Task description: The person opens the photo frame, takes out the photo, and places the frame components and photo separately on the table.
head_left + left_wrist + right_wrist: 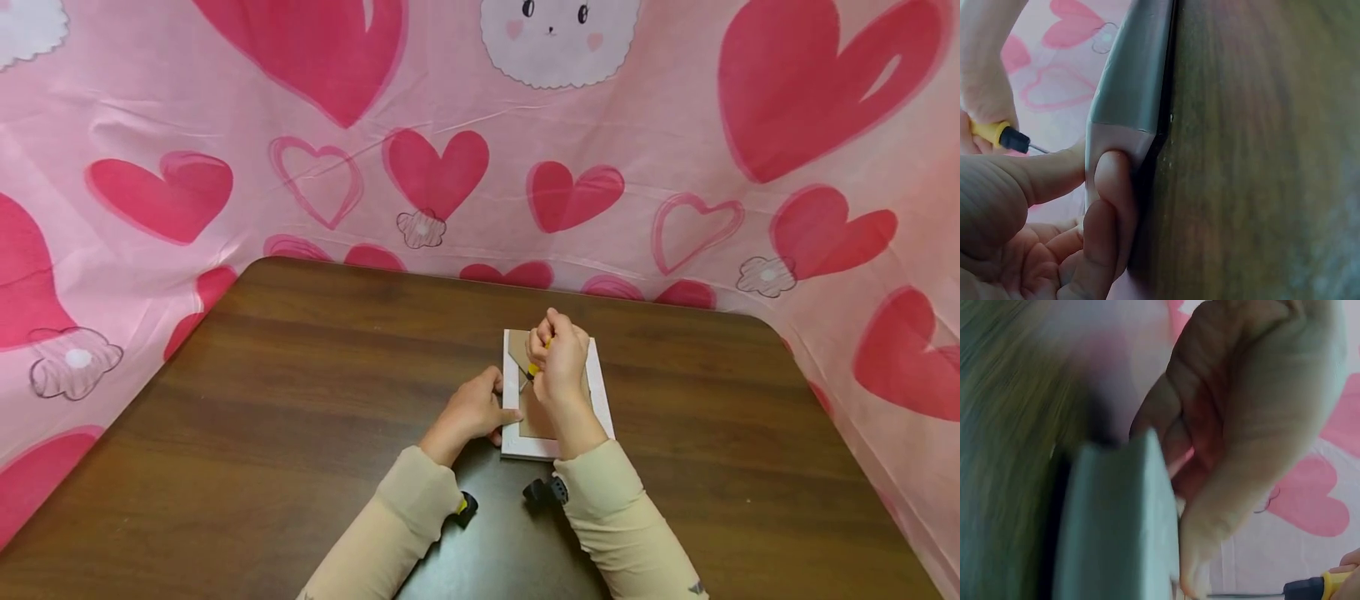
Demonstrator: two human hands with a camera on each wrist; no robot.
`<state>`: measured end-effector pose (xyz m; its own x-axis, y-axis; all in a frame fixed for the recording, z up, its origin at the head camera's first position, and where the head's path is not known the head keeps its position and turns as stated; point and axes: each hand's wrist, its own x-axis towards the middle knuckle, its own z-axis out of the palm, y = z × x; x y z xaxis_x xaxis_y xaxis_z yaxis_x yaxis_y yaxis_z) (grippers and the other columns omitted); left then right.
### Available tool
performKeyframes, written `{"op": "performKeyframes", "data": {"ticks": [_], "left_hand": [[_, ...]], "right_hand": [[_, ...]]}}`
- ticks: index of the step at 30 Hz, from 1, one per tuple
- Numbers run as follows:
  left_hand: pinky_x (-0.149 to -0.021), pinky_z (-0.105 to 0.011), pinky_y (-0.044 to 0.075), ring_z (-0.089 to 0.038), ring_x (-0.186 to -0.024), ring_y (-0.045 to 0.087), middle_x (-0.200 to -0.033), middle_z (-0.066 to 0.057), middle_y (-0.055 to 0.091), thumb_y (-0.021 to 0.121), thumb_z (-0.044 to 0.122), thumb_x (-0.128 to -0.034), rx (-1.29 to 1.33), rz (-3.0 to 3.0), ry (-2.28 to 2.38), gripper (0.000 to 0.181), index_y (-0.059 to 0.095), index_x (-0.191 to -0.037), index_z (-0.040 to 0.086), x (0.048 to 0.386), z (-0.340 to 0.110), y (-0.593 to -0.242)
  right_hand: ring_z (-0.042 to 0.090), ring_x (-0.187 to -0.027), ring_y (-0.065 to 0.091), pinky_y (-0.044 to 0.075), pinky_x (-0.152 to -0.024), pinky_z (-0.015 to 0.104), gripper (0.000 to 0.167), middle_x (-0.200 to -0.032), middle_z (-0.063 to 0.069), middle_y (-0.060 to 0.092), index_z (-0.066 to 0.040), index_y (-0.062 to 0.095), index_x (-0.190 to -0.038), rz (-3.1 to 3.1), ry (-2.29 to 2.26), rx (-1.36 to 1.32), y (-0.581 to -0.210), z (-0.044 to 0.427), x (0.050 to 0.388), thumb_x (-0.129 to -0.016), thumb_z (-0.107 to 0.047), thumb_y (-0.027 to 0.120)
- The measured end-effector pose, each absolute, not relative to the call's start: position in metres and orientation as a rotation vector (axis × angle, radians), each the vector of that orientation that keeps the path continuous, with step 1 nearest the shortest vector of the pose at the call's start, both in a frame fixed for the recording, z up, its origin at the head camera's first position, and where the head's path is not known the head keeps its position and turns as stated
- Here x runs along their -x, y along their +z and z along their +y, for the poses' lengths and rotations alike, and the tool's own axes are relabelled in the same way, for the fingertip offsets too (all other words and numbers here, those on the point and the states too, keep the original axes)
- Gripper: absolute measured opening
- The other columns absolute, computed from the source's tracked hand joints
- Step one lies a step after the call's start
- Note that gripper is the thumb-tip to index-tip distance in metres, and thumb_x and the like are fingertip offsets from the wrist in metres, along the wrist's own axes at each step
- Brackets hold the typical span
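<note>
A white picture frame (597, 392) with a brown board (536, 421) inside its border lies on the dark wooden table. My left hand (476, 406) holds its left edge, the thumb across the white border and the other fingers against the side. In the left wrist view that thumb and the fingers (1113, 187) pinch the frame's edge (1129, 94). My right hand (562, 358) grips a yellow and black screwdriver (532, 369) above the board. Its metal shaft slants down to the left; whether the tip touches the board I cannot tell. The right wrist view catches the screwdriver's handle (1322, 589) at the bottom corner.
The wooden table (300, 400) stretches out around the frame on all sides. Behind and beside it hangs a pink cloth (502, 108) printed with hearts. A small black device (465, 508) sits at the left wrist, and another (540, 493) at the right.
</note>
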<state>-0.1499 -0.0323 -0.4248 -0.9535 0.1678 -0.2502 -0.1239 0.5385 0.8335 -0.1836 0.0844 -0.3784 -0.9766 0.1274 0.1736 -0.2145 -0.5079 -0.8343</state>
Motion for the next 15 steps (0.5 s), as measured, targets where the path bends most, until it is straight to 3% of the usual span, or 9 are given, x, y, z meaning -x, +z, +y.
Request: {"op": "performKeyframes", "data": {"ticks": [8,15], "left_hand": [[-0.052,-0.028,0.049,-0.017,-0.044,0.058,-0.063,-0.008,0.057,0.081,0.016,-0.0828,-0.007,2.460,1.410,0.038,0.048,-0.100,0.007,0.152,-0.035,-0.424],[-0.056,-0.027,0.048,-0.016,-0.046,0.060,-0.068,-0.009,0.058,0.080,0.018,-0.0848,-0.013,2.451,1.398,0.038,0.047,-0.102,0.007,0.150,-0.034,-0.426]], "right_hand": [[0.003,-0.034,0.020,0.007,-0.043,0.025,0.050,-0.037,-0.011,0.027,-0.015,0.031,-0.053,-1.410,2.604,-0.119,-0.375,0.082,0.186,-0.102,-0.012,0.031],[0.009,-0.035,0.021,0.005,-0.054,0.028,0.053,-0.038,-0.007,0.027,-0.017,0.029,-0.053,-1.293,2.851,0.102,-0.376,0.112,0.194,-0.105,-0.024,0.030]]}}
